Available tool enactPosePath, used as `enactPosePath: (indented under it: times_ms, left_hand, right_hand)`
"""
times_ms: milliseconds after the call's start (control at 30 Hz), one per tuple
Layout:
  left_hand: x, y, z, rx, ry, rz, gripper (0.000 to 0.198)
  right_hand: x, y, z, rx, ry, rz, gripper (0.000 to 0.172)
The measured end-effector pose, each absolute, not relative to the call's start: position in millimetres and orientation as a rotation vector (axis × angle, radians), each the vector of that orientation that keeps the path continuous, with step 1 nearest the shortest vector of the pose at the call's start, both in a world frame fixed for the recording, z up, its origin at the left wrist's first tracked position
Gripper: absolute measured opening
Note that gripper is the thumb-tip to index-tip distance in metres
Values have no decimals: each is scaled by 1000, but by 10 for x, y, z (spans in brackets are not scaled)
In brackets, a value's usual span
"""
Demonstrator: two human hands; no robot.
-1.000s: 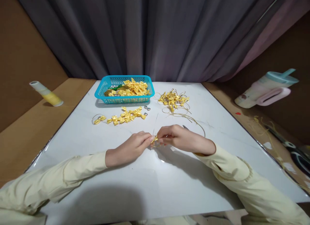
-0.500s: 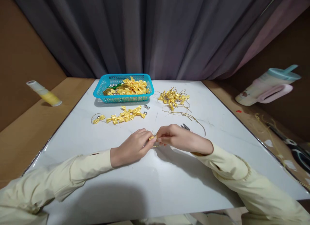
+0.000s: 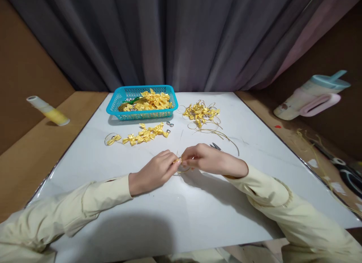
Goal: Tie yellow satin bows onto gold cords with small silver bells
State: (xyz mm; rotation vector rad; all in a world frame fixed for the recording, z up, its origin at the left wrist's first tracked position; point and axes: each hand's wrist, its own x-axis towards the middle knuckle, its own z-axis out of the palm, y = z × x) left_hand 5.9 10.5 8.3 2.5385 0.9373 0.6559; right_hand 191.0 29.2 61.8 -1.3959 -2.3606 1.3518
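Note:
My left hand (image 3: pixel 155 171) is closed in a pinch on a small yellow ribbon bow (image 3: pixel 175 161), mostly covered by the fingers. A silver bead (image 3: pixel 180 158) shows at the bow's right end. My right hand (image 3: pixel 209 159) meets it from the right, thumb and fingertips pinched on thin gold cord. A loop of that gold cord (image 3: pixel 185 170) curves out below the fingertips. How the cord runs through the bow is hidden. Behind the right hand, the dark blades of small scissors (image 3: pixel 216 146) stick out.
A blue basket (image 3: pixel 113 107) holds yellow bows and beads. Loose bows (image 3: pixel 145 134), several silver beads (image 3: pixel 169 124) and a pile of corded bows (image 3: pixel 200 113) lie on the white table (image 3: pixel 135 225). A thread spool (image 3: pixel 52 113) stands left; a tumbler (image 3: pixel 302 99) and large scissors (image 3: pixel 346 176) are right.
The fingertips have shifted slightly, and more of the gold cord loop and the bead now shows between the hands. The whole view has tilted a little.

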Motion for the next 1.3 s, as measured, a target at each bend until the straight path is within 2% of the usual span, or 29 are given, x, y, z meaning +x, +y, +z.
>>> enactPosePath:
  times_ms: [633,867,1300]
  left_hand:
    - [35,90,137,2275,898,696,25]
    - [33,74,105,2281,902,695,18]
    - [111,54,91,2099,1021,674,24]
  right_hand:
    - [1897,280,677,-1427,-2346,1304,21]
    - [1917,279,674,-1398,-2344,1339,20]
    - [1897,279,693,-1435,-2364,1315,21]
